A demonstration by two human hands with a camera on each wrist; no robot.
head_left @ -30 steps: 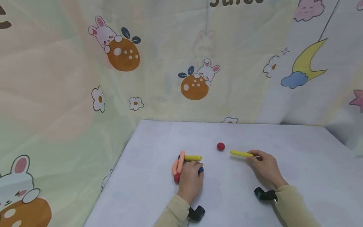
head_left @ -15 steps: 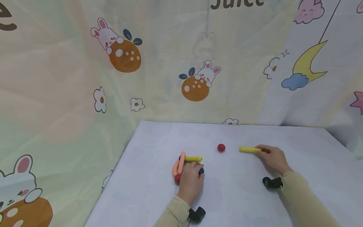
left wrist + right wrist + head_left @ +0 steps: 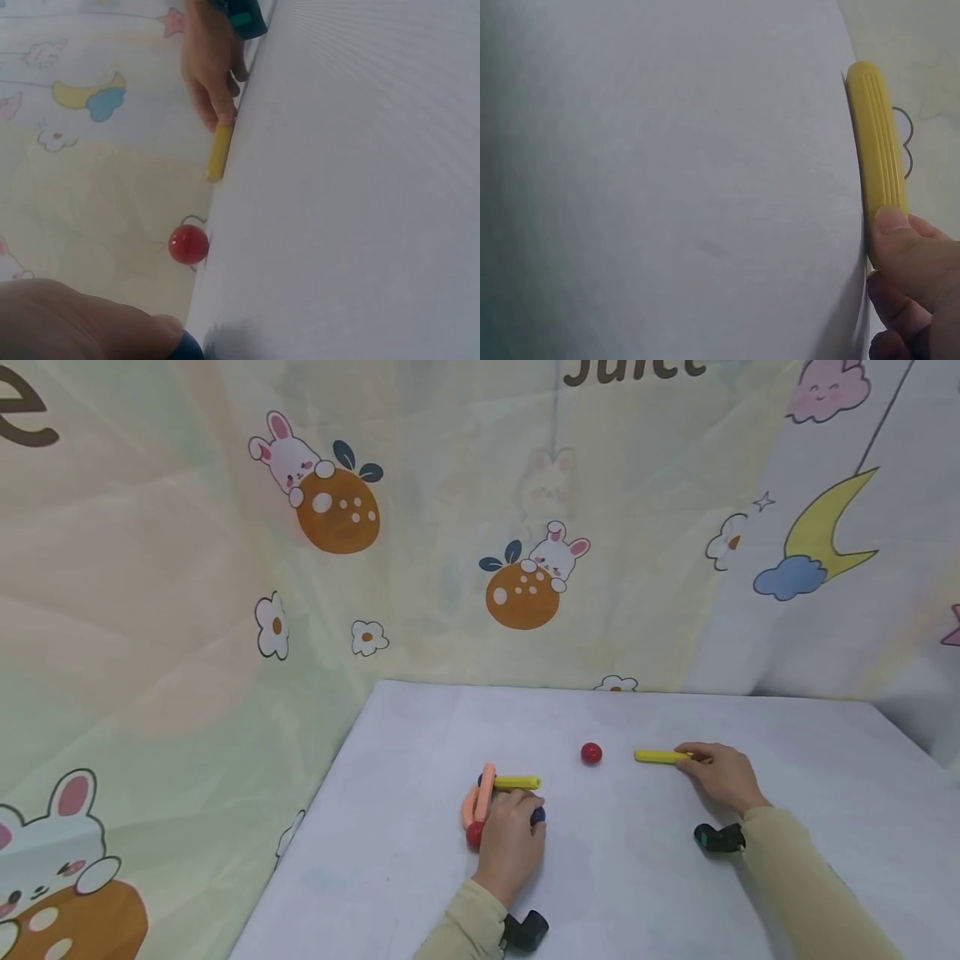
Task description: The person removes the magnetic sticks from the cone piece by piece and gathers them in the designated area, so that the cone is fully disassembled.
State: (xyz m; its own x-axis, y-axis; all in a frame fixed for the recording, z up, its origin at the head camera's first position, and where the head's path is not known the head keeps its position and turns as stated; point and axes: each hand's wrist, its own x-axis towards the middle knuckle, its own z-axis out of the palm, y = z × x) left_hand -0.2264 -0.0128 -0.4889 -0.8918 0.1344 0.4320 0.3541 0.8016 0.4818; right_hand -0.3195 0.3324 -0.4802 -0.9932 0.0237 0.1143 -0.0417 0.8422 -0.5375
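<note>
Right grip [image 3: 720,777] is clamped on the held yellow rod [image 3: 658,757], thumb and fingers pinching it close to its right end; the rest sticks out leftward, toward the loose red ball [image 3: 591,753] but apart from it. Whether the rod lies on the surface [image 3: 622,877] or just above it cannot be told. Left grip [image 3: 513,843] is curled about the blue ball [image 3: 537,816], which shows between its fingertips and thumb beside a small cluster.

By its look, the held yellow rod should be light, stiff plastic, unlikely to break. Its lengthwise grooves ought to resist rolling in the pinch, though it may slide endwise more easily. Holding the end leaves the other tip free; nearer the middle would balance better. The glossy balls would probably slip and roll.

Counted, the yellow rods are two: the held one and the second yellow rod [image 3: 517,782] in the cluster. Peach pieces number two, the straight peach rod [image 3: 486,793] and the curved peach piece [image 3: 468,810] beside it. Red balls also number two: the loose one and the clustered red ball [image 3: 474,837] by the straight rod's near end. One blue ball is plain; a partly hidden dark ball [image 3: 481,780], perhaps blue too, makes a second. More pieces could be hidden under the left grip.
</note>
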